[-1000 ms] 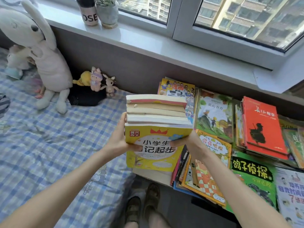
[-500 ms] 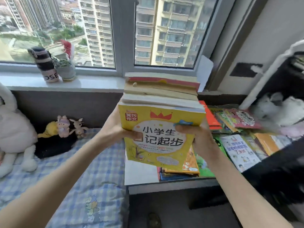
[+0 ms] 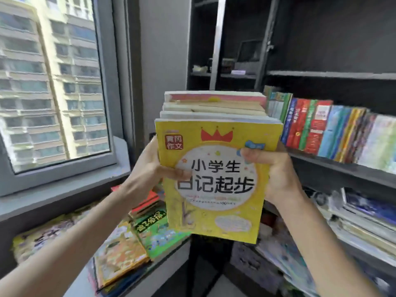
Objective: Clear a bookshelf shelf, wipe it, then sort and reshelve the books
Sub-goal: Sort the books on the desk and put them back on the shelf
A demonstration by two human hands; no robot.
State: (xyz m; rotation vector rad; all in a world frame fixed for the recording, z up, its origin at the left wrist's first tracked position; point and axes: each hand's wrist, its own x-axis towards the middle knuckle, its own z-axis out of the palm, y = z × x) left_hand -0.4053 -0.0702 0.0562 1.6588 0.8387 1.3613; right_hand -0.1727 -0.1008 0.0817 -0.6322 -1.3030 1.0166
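The stack of books (image 3: 216, 168), a yellow cover facing the camera, is held upright in the air before the dark bookshelf (image 3: 334, 75), level with the left end of the row of upright books (image 3: 317, 127) on the middle shelf (image 3: 342, 168). The left hand (image 3: 147, 168) grips the stack's left side with its thumb laid across the front cover. The right hand (image 3: 278, 170) clamps the right side, thumb bent onto the cover. The other fingers are behind the stack, hidden. The step looks like reshelving. To do it well, squeeze evenly from both sides so no inner book slips out, set the bottom edge on the shelf's front edge beside the row's left end, then push back squarely. Whether there is room there cannot be told, because the stack hides it. Loose books (image 3: 120, 249) lie on the counter (image 3: 158, 273) at lower left.
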